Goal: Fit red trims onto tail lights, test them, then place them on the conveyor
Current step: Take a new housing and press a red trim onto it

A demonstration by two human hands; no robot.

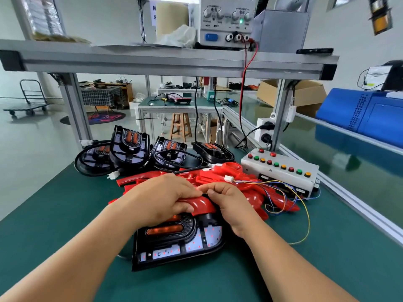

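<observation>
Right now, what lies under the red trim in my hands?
A black tail light lies under the red trim. The left hand and right hand cover its upper part, hiding the fit.

Bright, even indoor light — soft shadows, slight overall blur, wide-angle bending at the edges.

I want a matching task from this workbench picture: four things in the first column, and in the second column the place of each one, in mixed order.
Things
1. power supply
2. button box
3. held red trim
4. wooden stool

Places
A. on the floor, far behind
B. on the upper shelf
C. over the nearest tail light
D. on the green mat, beside the conveyor

Pairs: 1-B, 2-D, 3-C, 4-A
</observation>
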